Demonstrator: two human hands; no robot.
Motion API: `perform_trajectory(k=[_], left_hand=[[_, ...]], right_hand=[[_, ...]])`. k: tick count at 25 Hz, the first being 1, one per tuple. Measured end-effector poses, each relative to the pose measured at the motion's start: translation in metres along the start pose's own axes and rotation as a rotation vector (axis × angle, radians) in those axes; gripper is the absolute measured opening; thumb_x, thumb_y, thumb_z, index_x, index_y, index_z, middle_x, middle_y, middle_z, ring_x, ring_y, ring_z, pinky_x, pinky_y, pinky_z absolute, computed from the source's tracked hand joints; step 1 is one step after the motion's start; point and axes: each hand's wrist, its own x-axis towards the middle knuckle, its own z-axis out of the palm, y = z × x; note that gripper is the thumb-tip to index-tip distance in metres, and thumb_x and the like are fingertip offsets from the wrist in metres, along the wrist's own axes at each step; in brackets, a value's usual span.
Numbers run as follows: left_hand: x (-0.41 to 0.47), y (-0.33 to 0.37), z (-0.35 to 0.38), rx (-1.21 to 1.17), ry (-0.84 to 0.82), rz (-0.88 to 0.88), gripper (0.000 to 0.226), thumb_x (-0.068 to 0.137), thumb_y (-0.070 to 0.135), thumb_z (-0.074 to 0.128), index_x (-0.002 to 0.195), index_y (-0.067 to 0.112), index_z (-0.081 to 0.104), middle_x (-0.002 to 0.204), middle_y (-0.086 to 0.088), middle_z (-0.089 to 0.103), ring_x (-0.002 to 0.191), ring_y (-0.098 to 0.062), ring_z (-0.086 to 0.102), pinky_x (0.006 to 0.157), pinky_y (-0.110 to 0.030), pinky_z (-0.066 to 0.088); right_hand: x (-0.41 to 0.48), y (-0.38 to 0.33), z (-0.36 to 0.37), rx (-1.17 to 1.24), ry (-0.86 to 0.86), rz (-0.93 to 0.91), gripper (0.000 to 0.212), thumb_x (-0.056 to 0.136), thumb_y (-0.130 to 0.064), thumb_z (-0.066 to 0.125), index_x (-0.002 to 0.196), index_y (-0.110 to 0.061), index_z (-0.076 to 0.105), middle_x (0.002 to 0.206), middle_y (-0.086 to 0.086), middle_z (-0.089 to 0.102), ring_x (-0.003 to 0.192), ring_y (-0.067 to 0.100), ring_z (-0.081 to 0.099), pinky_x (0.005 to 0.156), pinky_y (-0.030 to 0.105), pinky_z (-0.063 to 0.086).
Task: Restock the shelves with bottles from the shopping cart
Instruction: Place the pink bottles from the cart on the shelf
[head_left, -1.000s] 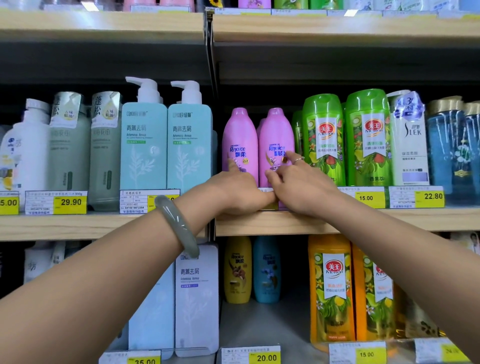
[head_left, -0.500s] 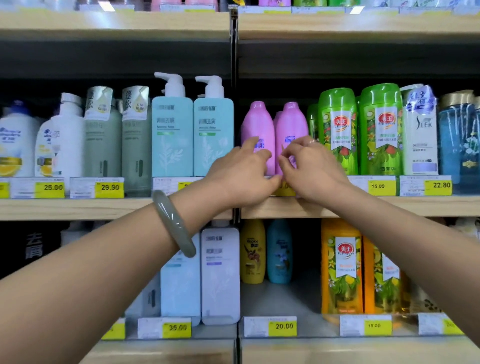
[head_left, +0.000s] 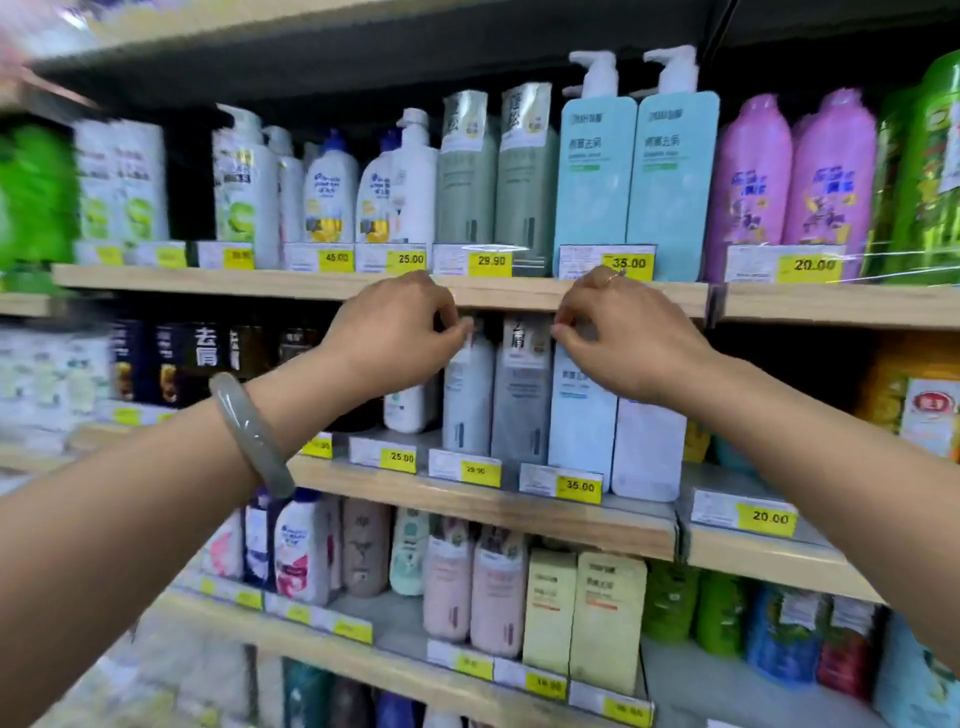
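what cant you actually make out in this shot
Head view, the only one:
- Left hand and right hand: curled fingers and motion blur hide whether either grip holds anything.
- Tops of the grey bottles: covered by the hands.
- Far-left green bottles: labels smeared by blur.
- Right-edge green bottle: cut off by the frame.
- Lowest price tags: blurred, unreadable.
- Shopping cart: out of frame.
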Motion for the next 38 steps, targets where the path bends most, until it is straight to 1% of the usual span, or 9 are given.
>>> perform_trajectory(k=[4,8,12,18,22,26,32,35,38], left_hand=[[-0.073,-0.076,-0.04,0.165,-0.087,-0.137,0.035,0.088,0.052,0.046,0.086,0.024,0.067,0.094,-0.001,0.067,0.092,-0.03,0.062,0.071,-0.031,0.046],[-0.15,-0.125,-0.083,0.227,-0.229,-0.264,0.034,0.09,0.051,0.045,0.083,0.024,0.065,0.085,-0.001,0.067,0.084,-0.029,0.061,0.066,-0.031,0.046],[-0.221,-0.158,-0.11,0.297,-0.455,-0.33,0.036,0.094,0.048,0.043,0.085,0.02,0.064,0.079,-0.002,0.061,0.075,-0.025,0.054,0.058,-0.028,0.037],[-0.322,-0.233,-0.105,0.226,-0.7,-0.46,0.036,0.095,0.047,0.043,0.075,0.019,0.055,0.073,-0.003,0.058,0.072,-0.026,0.054,0.06,-0.028,0.04],[-0.382,-0.3,-0.111,0.255,-0.802,-0.53,0.035,0.096,0.044,0.043,0.079,0.017,0.058,0.078,-0.005,0.059,0.073,-0.025,0.053,0.06,-0.028,0.037],[-0.448,-0.41,-0.119,0.24,-0.848,-0.741,0.031,0.094,0.042,0.046,0.083,0.016,0.061,0.084,-0.005,0.065,0.075,-0.023,0.06,0.062,-0.027,0.044],[-0.548,-0.569,-0.121,0.159,-0.935,-1.021,0.027,0.092,0.038,0.05,0.1,0.016,0.064,0.096,-0.004,0.064,0.083,-0.021,0.056,0.07,-0.027,0.044],[-0.59,-0.629,-0.116,0.126,-1.015,-1.089,0.025,0.093,0.033,0.048,0.09,0.013,0.063,0.092,-0.007,0.063,0.081,-0.022,0.056,0.071,-0.028,0.044],[-0.616,-0.671,-0.102,0.052,-1.051,-1.166,0.028,0.093,0.035,0.048,0.093,0.012,0.066,0.094,-0.008,0.066,0.083,-0.023,0.059,0.075,-0.03,0.047]], right_hand=[[-0.018,-0.068,0.025,0.014,-0.227,-0.103,0.027,0.092,-0.043,0.05,0.108,-0.027,0.064,0.131,0.0,0.048,0.117,0.027,0.052,0.092,0.035,0.043],[-0.05,-0.141,0.049,0.121,-0.342,-0.186,0.025,0.09,-0.047,0.05,0.103,-0.03,0.063,0.129,-0.001,0.048,0.115,0.029,0.054,0.094,0.043,0.046],[-0.107,-0.212,0.076,0.243,-0.464,-0.164,0.028,0.092,-0.045,0.049,0.107,-0.027,0.064,0.129,-0.003,0.046,0.114,0.026,0.054,0.093,0.038,0.046],[-0.166,-0.274,0.132,0.201,-0.872,-0.123,0.026,0.093,-0.045,0.051,0.102,-0.024,0.064,0.113,0.001,0.061,0.103,0.023,0.057,0.084,0.038,0.049],[-0.163,-0.319,0.171,0.25,-1.041,-0.111,0.022,0.094,-0.037,0.054,0.098,-0.02,0.066,0.107,0.0,0.066,0.099,0.02,0.059,0.084,0.032,0.047],[-0.136,-0.41,0.234,0.3,-1.112,-0.115,0.018,0.094,-0.035,0.055,0.095,-0.021,0.066,0.105,0.0,0.066,0.099,0.019,0.06,0.083,0.031,0.046],[-0.115,-0.59,0.334,0.502,-1.274,-0.081,0.03,0.098,-0.027,0.048,0.069,-0.018,0.048,0.074,-0.002,0.049,0.068,0.013,0.045,0.06,0.027,0.035],[-0.118,-0.678,0.381,0.553,-1.346,-0.125,0.024,0.096,-0.026,0.05,0.076,-0.014,0.058,0.08,0.004,0.059,0.079,0.017,0.053,0.068,0.028,0.039],[-0.116,-0.736,0.421,0.618,-1.446,-0.11,0.027,0.094,-0.026,0.051,0.093,-0.003,0.065,0.101,0.007,0.069,0.103,0.024,0.061,0.091,0.031,0.048]])
